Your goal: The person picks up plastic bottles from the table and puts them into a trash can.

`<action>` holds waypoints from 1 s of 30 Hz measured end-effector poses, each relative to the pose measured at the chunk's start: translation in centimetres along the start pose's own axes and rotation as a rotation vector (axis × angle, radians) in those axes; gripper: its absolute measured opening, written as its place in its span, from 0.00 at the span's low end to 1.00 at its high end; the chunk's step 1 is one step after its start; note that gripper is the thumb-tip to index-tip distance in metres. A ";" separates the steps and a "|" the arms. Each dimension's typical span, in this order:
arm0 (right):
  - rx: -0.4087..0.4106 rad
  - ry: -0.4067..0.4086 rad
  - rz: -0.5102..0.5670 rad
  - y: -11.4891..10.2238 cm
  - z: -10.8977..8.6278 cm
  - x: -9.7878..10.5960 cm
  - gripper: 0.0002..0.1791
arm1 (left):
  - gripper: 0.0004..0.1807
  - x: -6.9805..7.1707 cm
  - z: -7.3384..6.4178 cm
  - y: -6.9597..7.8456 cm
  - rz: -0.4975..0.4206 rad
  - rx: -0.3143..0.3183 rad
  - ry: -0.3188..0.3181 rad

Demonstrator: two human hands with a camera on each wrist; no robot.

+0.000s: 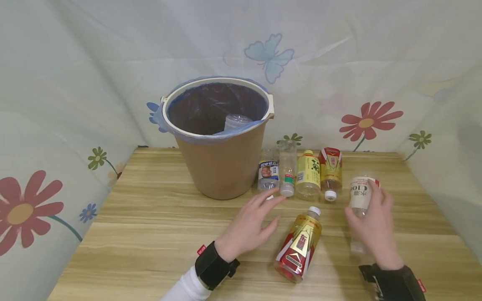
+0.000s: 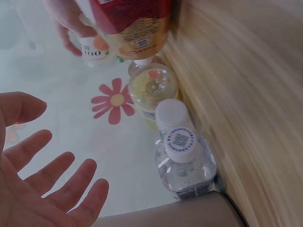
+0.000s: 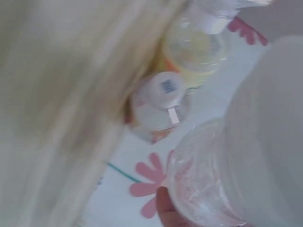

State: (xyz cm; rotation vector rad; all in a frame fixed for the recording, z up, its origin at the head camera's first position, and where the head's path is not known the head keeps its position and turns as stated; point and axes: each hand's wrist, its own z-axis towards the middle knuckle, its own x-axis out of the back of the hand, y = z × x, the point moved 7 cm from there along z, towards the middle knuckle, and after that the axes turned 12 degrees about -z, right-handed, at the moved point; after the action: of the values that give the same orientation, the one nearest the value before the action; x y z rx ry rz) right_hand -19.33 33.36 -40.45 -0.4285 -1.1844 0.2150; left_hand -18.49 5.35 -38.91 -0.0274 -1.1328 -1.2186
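My right hand [image 1: 378, 228] grips a clear plastic bottle [image 1: 360, 194] with a white label at the right side of the table. In the right wrist view that bottle [image 3: 201, 177] fills the lower right, a fingertip at its edge. My left hand [image 1: 246, 228] hovers with spread fingers and holds nothing. Between the hands lies a red and gold drink bottle [image 1: 299, 246] with a white cap. Beyond them, side by side, are a bottle with a portrait label [image 1: 268, 171], a slim clear bottle [image 1: 288, 165], a yellow-labelled bottle [image 1: 308, 175] and another red and gold bottle [image 1: 331, 169].
A brown bucket [image 1: 222, 167] lined with a blue bag [image 1: 196, 100] stands at the back, left of the bottle row. Inside it a clear plastic bottle [image 1: 236, 121] shows. Behind the wooden table [image 1: 143, 234] hangs a flower-printed curtain [image 1: 211, 37].
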 end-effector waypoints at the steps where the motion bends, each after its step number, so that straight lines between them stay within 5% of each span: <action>1: 0.017 0.024 0.007 -0.6 0.0 0.4 0.50 | 0.29 0.1 0.2 0.1 -0.018 0.000 0.010; 17: 0.341 0.279 0.368 -10.6 0.1 2.8 0.51 | 0.27 2.6 1.3 -1.0 -0.489 0.132 0.157; 23: 0.453 0.201 0.437 -12.9 -0.8 1.6 0.53 | 0.27 4.0 1.3 -0.1 -0.721 0.185 0.208; 30: 0.567 0.108 0.408 -15.0 -1.8 0.1 0.54 | 0.28 3.9 1.3 0.1 -0.867 0.264 0.170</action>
State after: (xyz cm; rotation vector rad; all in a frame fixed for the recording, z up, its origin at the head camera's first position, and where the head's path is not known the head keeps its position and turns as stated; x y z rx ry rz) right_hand -18.49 19.51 -34.50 -0.1714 -0.8705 0.8469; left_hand -19.62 3.33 -35.52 0.8274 -1.1771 -1.7633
